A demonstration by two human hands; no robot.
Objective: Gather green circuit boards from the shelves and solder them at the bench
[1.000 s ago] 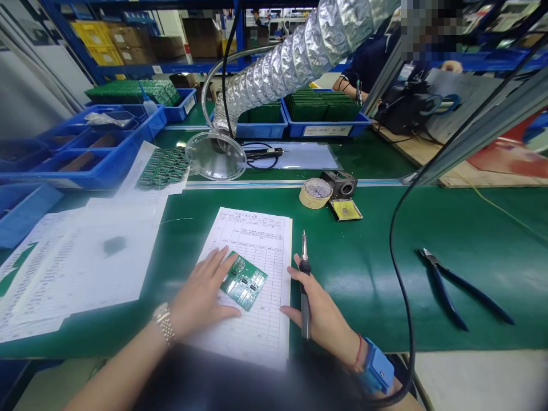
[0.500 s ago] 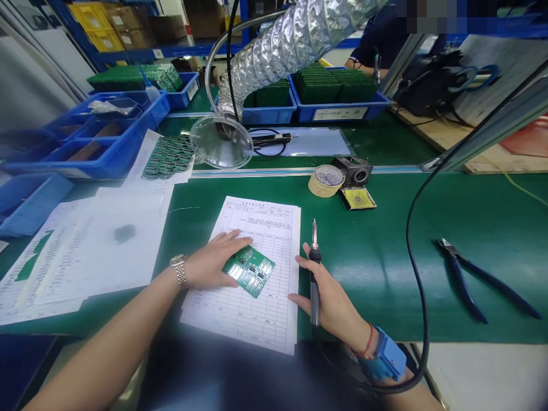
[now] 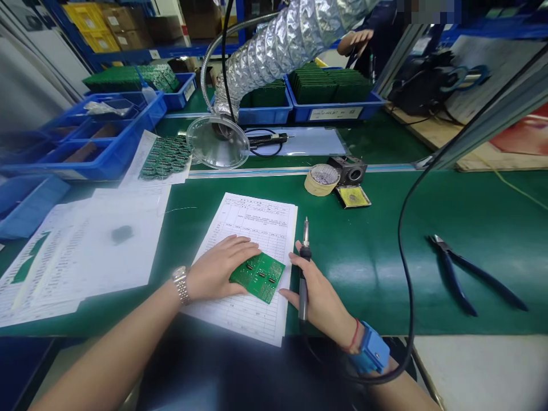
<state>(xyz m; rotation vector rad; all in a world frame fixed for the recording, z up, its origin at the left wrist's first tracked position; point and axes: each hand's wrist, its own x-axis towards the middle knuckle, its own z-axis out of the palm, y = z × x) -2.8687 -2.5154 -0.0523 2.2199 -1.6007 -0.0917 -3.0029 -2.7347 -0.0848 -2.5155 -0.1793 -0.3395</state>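
My left hand [image 3: 222,267] grips a green circuit board [image 3: 262,276] by its left side, thumb below and fingers above, over a printed form [image 3: 252,222]. Small dark components show on the board's face. In my right hand [image 3: 319,294] is a soldering iron [image 3: 303,285], its metal tip pointing away from me and its handle lying along the palm. The right thumb and fingertips reach close to the board's right corner; whether they touch it I cannot tell. A blue strap is on my right wrist.
Cutting pliers [image 3: 458,262] lie at right. A solder tin [image 3: 321,180] stands by an iron holder [image 3: 349,170] with a yellow sponge [image 3: 354,196]. An extraction hood [image 3: 219,145], a sheet of small boards [image 3: 165,158] and blue bins [image 3: 346,111] are behind. A co-worker's hand [image 3: 357,40] shows beyond.
The board has moved slightly right with my left hand and tilted. My right hand has come closer to it with the iron. The co-worker's hand has risen.
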